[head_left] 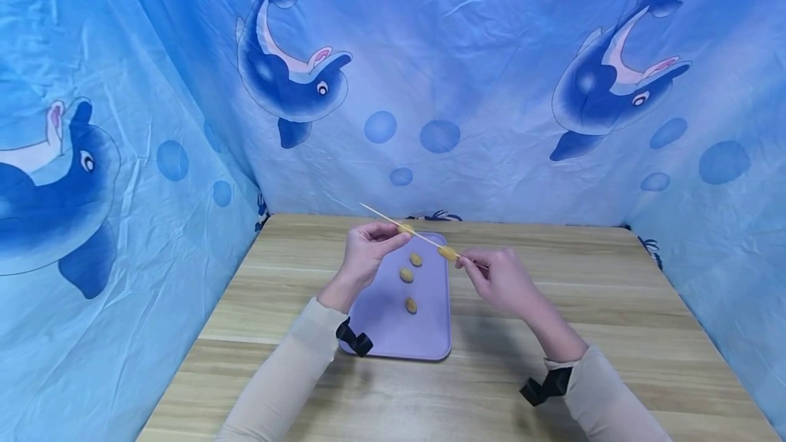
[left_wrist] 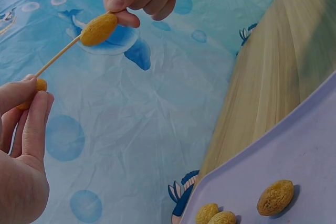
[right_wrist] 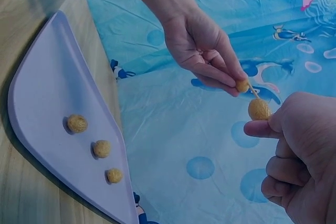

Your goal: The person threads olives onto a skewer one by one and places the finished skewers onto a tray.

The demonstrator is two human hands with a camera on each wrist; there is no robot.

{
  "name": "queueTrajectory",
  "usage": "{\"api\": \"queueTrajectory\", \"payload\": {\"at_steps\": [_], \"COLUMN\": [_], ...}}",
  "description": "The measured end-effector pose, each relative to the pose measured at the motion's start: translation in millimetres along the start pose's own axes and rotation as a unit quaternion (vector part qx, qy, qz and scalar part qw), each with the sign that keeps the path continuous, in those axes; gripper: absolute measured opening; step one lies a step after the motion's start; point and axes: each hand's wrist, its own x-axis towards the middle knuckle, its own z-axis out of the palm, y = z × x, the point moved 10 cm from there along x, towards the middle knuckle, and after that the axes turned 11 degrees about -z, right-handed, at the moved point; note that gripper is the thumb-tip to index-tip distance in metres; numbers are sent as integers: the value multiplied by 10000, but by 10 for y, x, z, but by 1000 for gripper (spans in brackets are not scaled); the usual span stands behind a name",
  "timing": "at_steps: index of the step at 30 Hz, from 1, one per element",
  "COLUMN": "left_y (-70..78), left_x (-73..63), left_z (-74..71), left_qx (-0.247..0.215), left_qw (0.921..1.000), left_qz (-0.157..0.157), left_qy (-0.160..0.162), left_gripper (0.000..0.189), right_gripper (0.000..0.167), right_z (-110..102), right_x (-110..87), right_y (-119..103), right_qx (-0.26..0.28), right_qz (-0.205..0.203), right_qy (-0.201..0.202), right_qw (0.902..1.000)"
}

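Nearest me are two pale sleeves [head_left: 301, 353], each with a black gadget [head_left: 354, 338] at the wrist, too dark for me to read any marking on it. Past them the wooden table [head_left: 589, 278] runs wide on the right, with a broad stretch between its right edge and the lilac tray [head_left: 393, 333]; there is a fair stretch to the left too. The tray has rounded corners and a low raised rim, and three wrinkled oval pieces [head_left: 411, 305] lie on it in a loose row, apart from one another and well in from the near rim. The right hand [head_left: 500, 278] is raised over the wood just beyond the tray's right rim, thumb and forefinger closed in a tight pinch on a thin stick [head_left: 424, 237], right behind a speared yellow piece [head_left: 447, 253]. The left hand [head_left: 368, 251], up over the tray's far left part, has its thumb and fingers drawn together on another yellow piece [head_left: 405, 229]; I can't tell whether the stick goes through that one or only past it. The stick's tip sticks out beyond the left fingers. Only a narrow strip of wood separates the tray's far rim from the table's back edge, and behind that hangs a creased blue curtain [head_left: 503, 53] with dolphins [head_left: 291, 74] and bubbles [head_left: 440, 136].
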Motion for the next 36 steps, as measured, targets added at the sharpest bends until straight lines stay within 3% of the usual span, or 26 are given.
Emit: {"api": "queueTrajectory", "payload": {"at_steps": [16, 25, 36], "left_y": [-22, -73, -136], "left_x": [-1, -15, -45], "left_z": [57, 69, 87], "left_qx": [70, 138, 216], "left_qw": [9999, 9998, 9994], "left_qz": [25, -148, -229], "left_qy": [-107, -90, -131], "left_gripper": [31, 20, 21], "right_gripper": [18, 17, 17], "right_z": [18, 51, 107], "right_x": [23, 25, 25], "right_y": [-7, -10, -37], "right_qx": [-2, 66, 56], "right_qz": [53, 49, 229], "right_qy": [-40, -118, -290], "right_qw": [10000, 9999, 9993]}}
